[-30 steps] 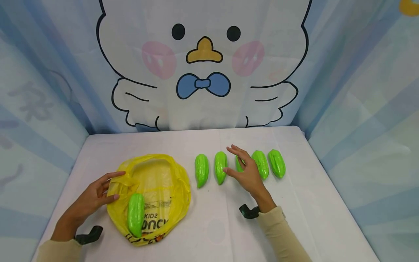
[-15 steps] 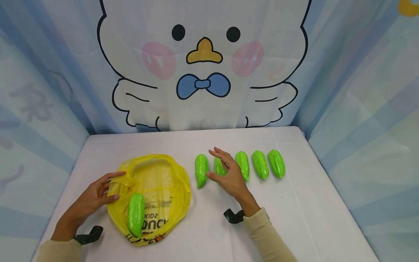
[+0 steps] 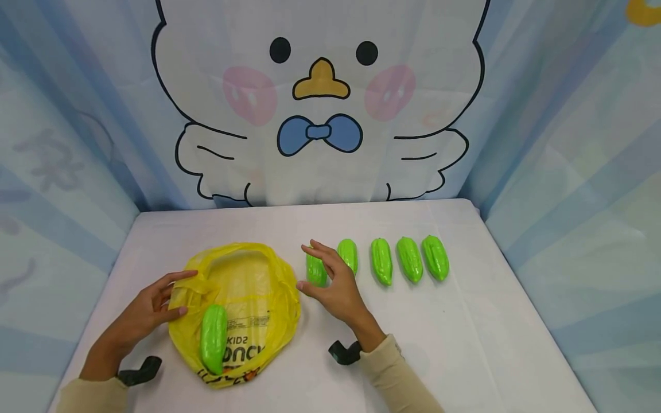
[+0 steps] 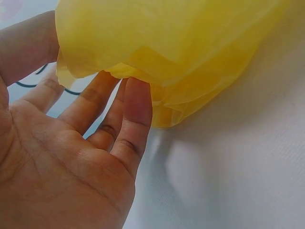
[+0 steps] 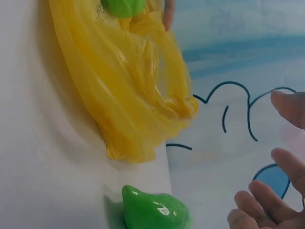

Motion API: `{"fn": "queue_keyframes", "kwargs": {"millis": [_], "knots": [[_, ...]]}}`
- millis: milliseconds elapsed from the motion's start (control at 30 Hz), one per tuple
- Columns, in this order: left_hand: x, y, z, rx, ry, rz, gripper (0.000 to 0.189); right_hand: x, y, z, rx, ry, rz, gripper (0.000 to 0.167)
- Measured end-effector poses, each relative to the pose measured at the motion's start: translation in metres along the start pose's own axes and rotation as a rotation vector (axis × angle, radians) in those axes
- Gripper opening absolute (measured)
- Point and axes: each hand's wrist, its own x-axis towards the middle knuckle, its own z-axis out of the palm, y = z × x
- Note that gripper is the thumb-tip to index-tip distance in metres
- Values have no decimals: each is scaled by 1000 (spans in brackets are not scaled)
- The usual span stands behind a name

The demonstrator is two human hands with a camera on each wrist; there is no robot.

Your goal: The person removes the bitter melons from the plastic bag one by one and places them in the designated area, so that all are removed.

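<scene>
A crinkled yellow plastic bag [image 3: 286, 287] lies with its mouth facing up on the left of the table. My left hand [image 3: 147, 312] grips the bag's left rim; in the left wrist view, the fingertips run behind the yellow film [image 4: 167, 43]. One glossy green toy vegetable [image 3: 213, 338], ridged and tapered, lies inside the bag near its front. My right hand [image 3: 335, 287] is just right of the bag, thumb and fingers spread apart, holding nothing. It partly hides the leftmost green toy vegetable [image 3: 315, 269] of a row and overlaps the second [image 3: 348, 252].
Further right in the row lie three more green toy vegetables, the nearest [image 3: 381, 262] upright in view and the last [image 3: 436, 258] slightly slanted. A white cloth covers the table [image 3: 465, 344]. Behind it hangs a curtain [image 3: 320, 172] with a cartoon bird.
My right hand has moved left along the row, from over the third green toy vegetable to the leftmost one beside the bag. The left hand and the bag have stayed put.
</scene>
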Motion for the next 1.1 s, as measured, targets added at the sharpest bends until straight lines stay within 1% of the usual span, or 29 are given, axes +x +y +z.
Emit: {"fn": "queue_keyframes", "kwargs": {"millis": [100,333,600,833,1100], "knots": [[-1,0,1,6,4,-4,66,-2,-2,9,15,-19,2,69],[0,1,1,26,13,-4,67,-6,-6,27,24,-45,27,70],[1,1,0,44,20,-12,67,-9,-12,50,58,-94,8,68],[1,-1,0,46,24,6,68,-15,-15,70,79,-127,-1,71],[-1,-2,0,26,19,35,65,-22,-22,88,37,-156,-21,71]]}}
